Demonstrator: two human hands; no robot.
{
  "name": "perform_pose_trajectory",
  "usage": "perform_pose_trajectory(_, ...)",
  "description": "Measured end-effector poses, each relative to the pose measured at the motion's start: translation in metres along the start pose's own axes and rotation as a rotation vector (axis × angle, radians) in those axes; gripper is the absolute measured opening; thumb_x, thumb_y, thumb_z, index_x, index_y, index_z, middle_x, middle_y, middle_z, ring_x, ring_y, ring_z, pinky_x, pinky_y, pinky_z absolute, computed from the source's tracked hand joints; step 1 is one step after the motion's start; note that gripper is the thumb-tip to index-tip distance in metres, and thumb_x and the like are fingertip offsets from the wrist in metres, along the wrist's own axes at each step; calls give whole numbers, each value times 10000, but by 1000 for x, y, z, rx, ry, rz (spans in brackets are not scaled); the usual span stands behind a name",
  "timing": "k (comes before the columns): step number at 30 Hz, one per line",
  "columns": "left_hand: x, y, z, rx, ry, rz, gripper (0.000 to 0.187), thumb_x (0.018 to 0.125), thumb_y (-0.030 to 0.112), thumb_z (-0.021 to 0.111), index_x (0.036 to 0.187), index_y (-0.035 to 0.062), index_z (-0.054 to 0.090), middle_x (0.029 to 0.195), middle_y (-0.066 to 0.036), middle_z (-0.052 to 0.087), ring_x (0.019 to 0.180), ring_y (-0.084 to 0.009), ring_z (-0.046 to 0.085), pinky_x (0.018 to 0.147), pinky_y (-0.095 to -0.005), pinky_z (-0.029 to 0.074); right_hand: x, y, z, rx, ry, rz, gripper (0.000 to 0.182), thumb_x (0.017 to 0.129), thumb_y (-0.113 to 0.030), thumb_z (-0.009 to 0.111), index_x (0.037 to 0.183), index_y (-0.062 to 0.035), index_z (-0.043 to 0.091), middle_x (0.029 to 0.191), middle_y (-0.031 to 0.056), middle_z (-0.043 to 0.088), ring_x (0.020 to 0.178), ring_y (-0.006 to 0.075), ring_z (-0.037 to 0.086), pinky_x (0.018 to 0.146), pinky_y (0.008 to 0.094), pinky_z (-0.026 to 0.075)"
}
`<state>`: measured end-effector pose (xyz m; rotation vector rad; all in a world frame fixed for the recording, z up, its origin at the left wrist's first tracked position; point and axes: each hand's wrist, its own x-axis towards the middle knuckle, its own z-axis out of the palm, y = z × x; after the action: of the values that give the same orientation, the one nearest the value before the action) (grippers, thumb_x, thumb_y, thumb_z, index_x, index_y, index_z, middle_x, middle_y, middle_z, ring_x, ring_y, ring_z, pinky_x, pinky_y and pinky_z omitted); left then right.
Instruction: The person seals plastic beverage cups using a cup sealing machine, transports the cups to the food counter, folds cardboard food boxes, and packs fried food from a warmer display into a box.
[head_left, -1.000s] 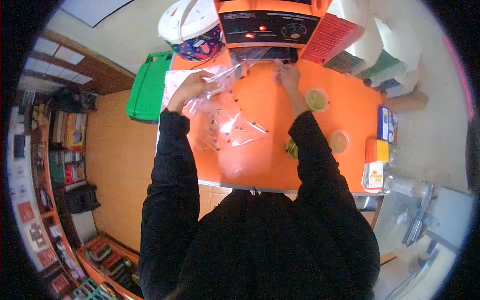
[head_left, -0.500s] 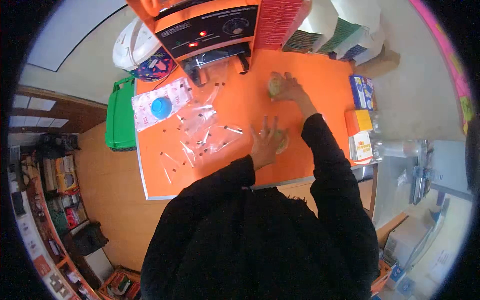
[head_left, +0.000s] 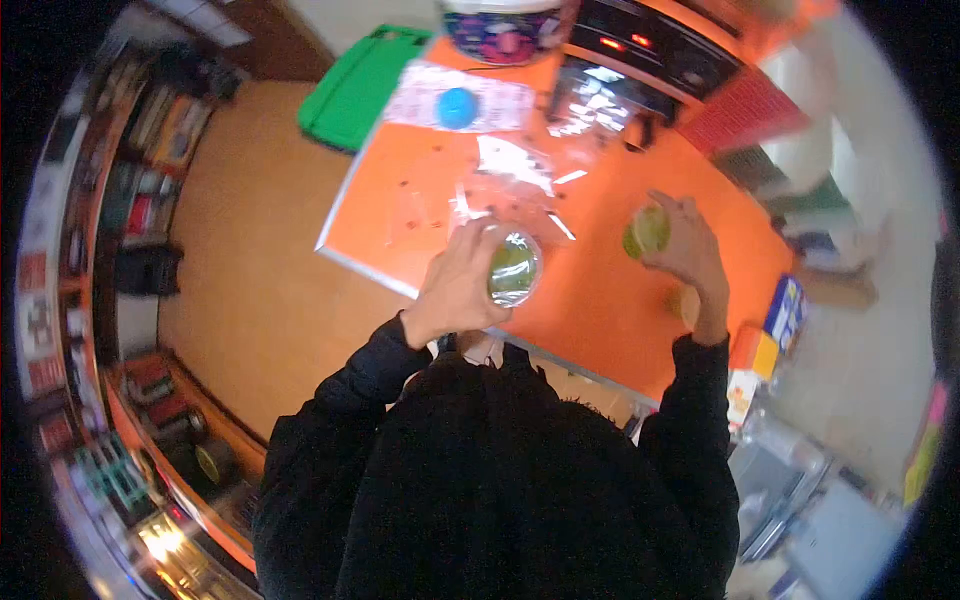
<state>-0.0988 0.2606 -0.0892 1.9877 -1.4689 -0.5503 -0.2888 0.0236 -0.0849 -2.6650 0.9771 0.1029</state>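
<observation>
My left hand (head_left: 452, 285) is wrapped round a clear plastic cup (head_left: 515, 270) with green contents. Shiny film covers the top of this cup, which is over the table's front edge. Farther right, my right hand (head_left: 690, 250) grips a second cup of green contents (head_left: 646, 232) above the orange table (head_left: 590, 310). A pale round shape shows under my right wrist, too blurred to name. Clear plastic pieces (head_left: 515, 165) with small dark marks are spread over the table ahead of my left hand.
A sealing machine (head_left: 650, 50) with red lights stands at the back. A blue round object (head_left: 457, 108) rests on a printed sheet (head_left: 405, 100), near a patterned tub (head_left: 505, 35) and a green lid (head_left: 365, 88). Stacked cups (head_left: 745, 110) and small boxes (head_left: 786, 303) line the right side.
My view has turned to the left. My left hand has brought its cup towards me to the table's front edge. The right hand has its cup in its grip, moved right in view.
</observation>
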Motion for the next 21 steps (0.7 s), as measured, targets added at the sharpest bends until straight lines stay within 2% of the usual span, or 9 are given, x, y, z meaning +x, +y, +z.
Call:
perform_pose_trajectory(1,-19,-8,-22,-32,126,-3,761,486,157,689,1179,145,376,1091,-158,409,994,-337,439,772,-413,423,-7,-27,-8,12,10,-61,776,474,-204,694,1189,-188,394,958,120,464,896,315,503,757,391,435)
perform_pose_trajectory(3,-59,-27,-65,-26,233,-45,787,477,167,690,1190,114,361,1093,-163,426,1002,-330,446,781,-402,418,-15,-82,-15,24,-34,-177,794,463,-186,689,1197,-180,387,974,119,465,919,309,496,759,393,433)
perform_pose_trajectory(6,-137,-66,-113,-152,545,8,808,478,198,708,1179,28,344,1060,-175,477,984,-331,484,830,-380,406,-21,-180,-12,62,-117,-369,795,449,-174,683,1188,-161,391,999,123,462,936,308,485,765,393,431)
perform_pose_trajectory(11,-290,-117,-204,-231,800,-79,786,481,224,740,1149,43,366,1069,-175,482,971,-327,502,829,-367,412,-24,-361,35,-4,-153,-756,845,410,-129,688,1197,-141,381,1051,122,466,948,312,494,772,388,434)
perform_pose_trajectory(13,-353,-137,-241,-206,902,-79,763,479,227,750,1125,46,384,1067,-174,484,969,-323,504,823,-361,415,-30,-441,50,28,-230,-753,822,409,-108,686,1177,-121,395,1044,126,466,943,320,493,780,381,431)
perform_pose_trajectory(15,-420,-147,-278,50,846,-107,631,481,216,757,1016,53,463,1046,-176,496,957,-320,510,811,-351,420,-34,-517,69,74,-230,-899,805,412,-100,684,1167,-113,403,1042,127,465,945,318,490,787,374,429)
perform_pose_trajectory(16,-449,-154,-294,62,876,-145,631,481,216,757,1016,53,463,1046,-176,496,957,-320,510,811,-351,420,-37,-552,79,145,-229,-969,788,416,-91,683,1156,-105,412,1040,129,465,948,317,488,794,368,427)
perform_pose_trajectory(18,-508,-170,-322,211,873,-219,527,480,219,761,916,56,515,1027,-176,505,946,-323,511,806,-349,418,-45,-627,95,112,-245,-1078,761,432,-94,675,1148,-105,418,1022,129,471,936,320,493,782,373,431)
perform_pose_trajectory(21,-589,-211,-357,233,963,-337,479,472,231,767,859,59,543,1019,-174,508,949,-322,506,806,-353,418,-52,-738,123,88,-285,-1229,724,453,-103,672,1136,-105,430,1003,132,482,927,321,499,772,376,436)
